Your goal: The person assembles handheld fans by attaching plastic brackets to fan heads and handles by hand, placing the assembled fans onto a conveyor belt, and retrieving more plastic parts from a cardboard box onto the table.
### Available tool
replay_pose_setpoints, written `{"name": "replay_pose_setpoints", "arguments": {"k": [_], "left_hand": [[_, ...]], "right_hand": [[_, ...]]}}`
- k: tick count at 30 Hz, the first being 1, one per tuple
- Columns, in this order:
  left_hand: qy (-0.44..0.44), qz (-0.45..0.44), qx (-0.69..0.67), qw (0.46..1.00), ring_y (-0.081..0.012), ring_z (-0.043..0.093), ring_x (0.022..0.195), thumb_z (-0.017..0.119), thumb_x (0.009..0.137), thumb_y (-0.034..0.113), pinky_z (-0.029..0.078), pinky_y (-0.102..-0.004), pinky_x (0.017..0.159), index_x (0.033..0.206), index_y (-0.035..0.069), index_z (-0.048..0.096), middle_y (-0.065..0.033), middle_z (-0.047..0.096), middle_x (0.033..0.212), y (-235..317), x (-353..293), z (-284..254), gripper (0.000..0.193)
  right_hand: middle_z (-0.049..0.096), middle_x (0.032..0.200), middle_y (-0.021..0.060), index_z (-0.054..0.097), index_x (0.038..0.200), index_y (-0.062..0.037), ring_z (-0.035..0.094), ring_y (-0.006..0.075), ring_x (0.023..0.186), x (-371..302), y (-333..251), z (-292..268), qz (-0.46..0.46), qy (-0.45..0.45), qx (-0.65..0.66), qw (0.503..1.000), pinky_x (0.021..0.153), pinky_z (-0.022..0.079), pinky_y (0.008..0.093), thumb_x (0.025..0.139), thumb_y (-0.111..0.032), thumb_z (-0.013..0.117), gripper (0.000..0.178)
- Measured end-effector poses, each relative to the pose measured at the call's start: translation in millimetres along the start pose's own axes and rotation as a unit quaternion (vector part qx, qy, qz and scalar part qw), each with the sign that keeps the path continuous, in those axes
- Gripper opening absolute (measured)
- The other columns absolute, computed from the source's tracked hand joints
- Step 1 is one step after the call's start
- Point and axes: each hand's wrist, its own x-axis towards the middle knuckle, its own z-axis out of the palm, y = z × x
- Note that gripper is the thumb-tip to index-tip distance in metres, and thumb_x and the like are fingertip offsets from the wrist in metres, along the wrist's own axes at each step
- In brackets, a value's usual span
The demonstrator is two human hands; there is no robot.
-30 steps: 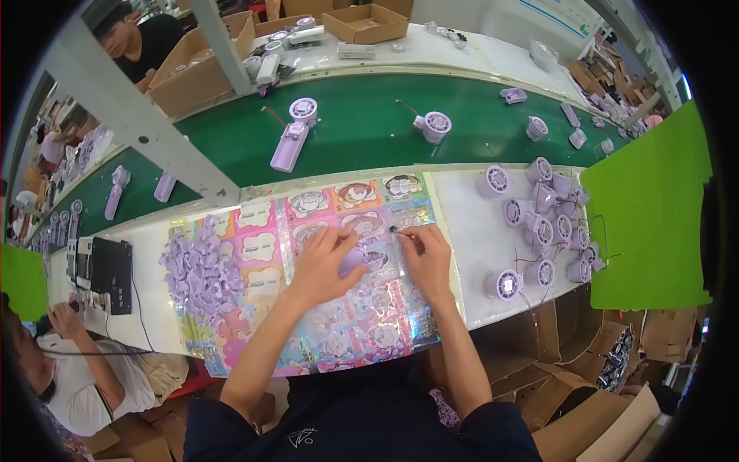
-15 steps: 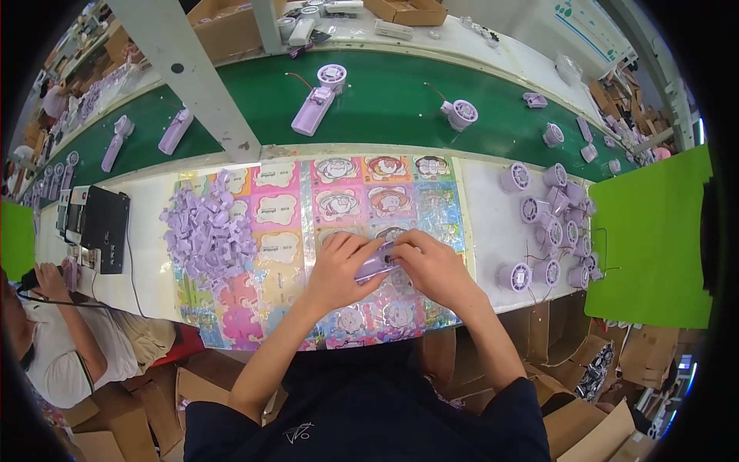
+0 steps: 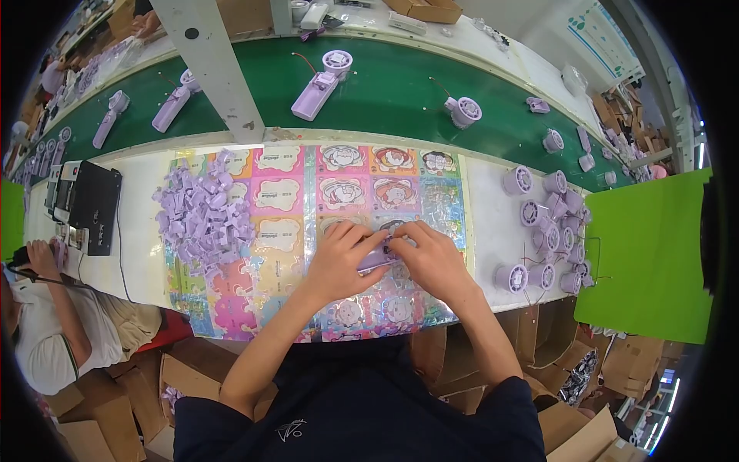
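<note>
Over a sheet printed with colourful cartoon pictures (image 3: 277, 192), I hold a light purple plastic fan handle (image 3: 374, 259) with both hands. My left hand (image 3: 336, 260) wraps its fingers and thumb around the left part of the handle. The fingers of my right hand (image 3: 431, 260) are bent and pressed together at its upper right end, where a small dark spot shows. Whatever the right fingertips pinch there is mostly hidden. To the left of my hands lies a heap of small purple plastic parts (image 3: 204, 219).
Several purple fan heads (image 3: 547, 237) with thin wires stand at the right, before a green panel (image 3: 647, 262). Beyond the table a green conveyor belt (image 3: 269, 85) carries fan pieces, with a metal post (image 3: 212, 69) in front. A black box (image 3: 104, 212) and a seated person (image 3: 65, 323) are at left.
The whole view has shifted slightly. Both hands keep their grip on the handle, with only small finger movements. Another person's hand has come into view at the upper left.
</note>
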Motion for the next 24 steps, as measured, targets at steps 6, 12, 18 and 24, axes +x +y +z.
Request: {"name": "replay_pose_setpoints", "arguments": {"k": [6,12,18,24], "left_hand": [[0.000,-0.003,-0.008,1.000,-0.0289,0.058,0.093,0.082,0.070,0.024,0.047,-0.0409,0.087,0.116,0.006,0.070,-0.0079,0.065,0.101,0.4,1.3,0.2,0.052],[-0.004,-0.005,-0.007,1.000,-0.0288,0.058,0.093,0.082,0.070,0.024,0.047,-0.0403,0.087,0.116,0.006,0.070,-0.0080,0.065,0.100,-0.2,1.6,0.3,0.052],[0.001,-0.002,-0.008,1.000,-0.0289,0.058,0.093,0.082,0.069,0.024,0.047,-0.0400,0.087,0.117,0.006,0.070,-0.0079,0.065,0.100,-1.0,1.2,0.8,0.053],[0.004,0.001,-0.008,1.000,-0.0291,0.058,0.094,0.082,0.067,0.023,0.047,-0.0405,0.088,0.117,0.006,0.070,-0.0082,0.065,0.101,-1.1,1.6,1.6,0.054]], "right_hand": [[0.064,0.102,0.0056,0.067,0.096,-0.0066,0.065,0.0267,0.095,-2.2,-0.1,-0.1,0.015,-0.004,0.025,1.000,0.072,0.056,0.0379,0.071,0.002,0.065,0.026],[0.064,0.100,0.0055,0.067,0.095,-0.0064,0.065,0.0264,0.094,-2.1,2.1,2.9,0.017,0.001,0.020,1.000,0.072,0.056,0.0378,0.072,0.000,0.065,0.024],[0.063,0.098,0.0054,0.067,0.094,-0.0063,0.065,0.0261,0.093,0.0,1.4,2.4,0.013,0.001,0.024,1.000,0.072,0.056,0.0378,0.072,-0.001,0.065,0.023],[0.063,0.095,0.0045,0.067,0.094,-0.0068,0.064,0.0246,0.091,3.8,-0.9,2.8,-0.002,0.006,-0.007,1.000,0.071,0.055,0.0362,0.072,-0.003,0.065,0.022]]}}
